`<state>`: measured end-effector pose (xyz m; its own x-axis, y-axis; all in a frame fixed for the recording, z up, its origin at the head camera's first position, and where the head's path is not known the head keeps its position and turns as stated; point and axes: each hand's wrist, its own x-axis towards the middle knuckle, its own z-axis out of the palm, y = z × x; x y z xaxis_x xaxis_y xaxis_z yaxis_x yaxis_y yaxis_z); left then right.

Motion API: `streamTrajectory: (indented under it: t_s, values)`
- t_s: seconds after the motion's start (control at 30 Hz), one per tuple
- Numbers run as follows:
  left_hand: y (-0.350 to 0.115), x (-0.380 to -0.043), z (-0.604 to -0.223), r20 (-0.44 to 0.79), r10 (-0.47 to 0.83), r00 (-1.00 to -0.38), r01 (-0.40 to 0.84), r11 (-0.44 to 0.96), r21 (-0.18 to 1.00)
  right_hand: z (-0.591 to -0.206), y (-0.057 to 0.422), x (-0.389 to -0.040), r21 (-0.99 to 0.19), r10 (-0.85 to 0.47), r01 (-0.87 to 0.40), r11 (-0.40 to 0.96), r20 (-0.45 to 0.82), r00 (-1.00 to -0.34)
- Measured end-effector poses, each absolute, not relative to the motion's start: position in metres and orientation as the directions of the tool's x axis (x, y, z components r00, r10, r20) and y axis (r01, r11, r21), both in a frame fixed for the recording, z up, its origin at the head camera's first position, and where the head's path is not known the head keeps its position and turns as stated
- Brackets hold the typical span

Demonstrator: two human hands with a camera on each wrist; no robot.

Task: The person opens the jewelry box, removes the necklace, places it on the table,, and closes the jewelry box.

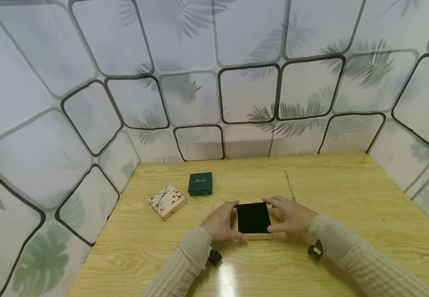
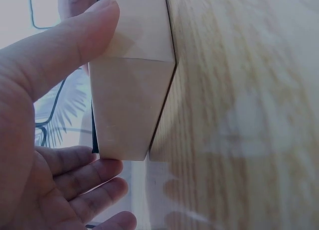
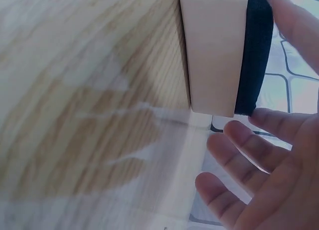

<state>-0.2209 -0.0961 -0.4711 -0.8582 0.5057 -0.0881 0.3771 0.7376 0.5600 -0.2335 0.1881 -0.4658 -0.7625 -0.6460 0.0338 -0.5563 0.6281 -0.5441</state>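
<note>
A shallow cream box (image 1: 259,236) lies on the table with a black foam pad (image 1: 253,218) in it. In the head view my left hand (image 1: 219,222) spans the box's left side; its thumb (image 2: 94,28) presses the near side and its fingertips touch the far end. At the right, my right hand (image 1: 292,215) has its thumb and index finger at the near and far ends of the pad. The right wrist view shows the black pad (image 3: 255,51) standing above the box wall (image 3: 214,56) between that thumb and index finger; the other fingers are spread off the box.
To the left lies a cream box lid (image 1: 167,201) with a red-flower branch print. Behind it sits a dark green jewelry box (image 1: 200,183). A thin chain (image 1: 288,181) lies behind my right hand, and another fine chain (image 1: 209,212) beside my left. Patterned cloth (image 1: 247,95) hangs around the table.
</note>
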Motion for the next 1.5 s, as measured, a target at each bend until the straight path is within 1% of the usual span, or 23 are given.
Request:
streamTrajectory:
  t_s: [0.13, 0.67, 1.03, 1.3, 1.5]
  values:
    - [-0.096, -0.221, -0.471, -0.088, 0.503, -0.860, 0.374, 0.738, 0.561, -0.468, 0.189, -0.234, -0.536, -0.656, -0.562, 0.629, 0.021, -0.754]
    - [-0.097, -0.221, -0.470, -0.056, 0.532, -0.845, 0.425, 0.731, 0.534, -0.464, 0.184, -0.232, -0.544, -0.657, -0.540, 0.642, -0.026, -0.754]
    - [-0.097, -0.219, -0.469, -0.064, 0.518, -0.853, 0.404, 0.733, 0.547, -0.458, 0.184, -0.228, -0.577, -0.651, -0.499, 0.647, -0.076, -0.755]
    - [-0.097, -0.219, -0.469, -0.067, 0.512, -0.856, 0.397, 0.737, 0.547, -0.460, 0.184, -0.230, -0.606, -0.652, -0.495, 0.622, -0.051, -0.756]
    - [-0.096, -0.219, -0.470, -0.067, 0.512, -0.856, 0.397, 0.736, 0.548, -0.466, 0.183, -0.231, -0.579, -0.642, -0.504, 0.642, -0.045, -0.766]
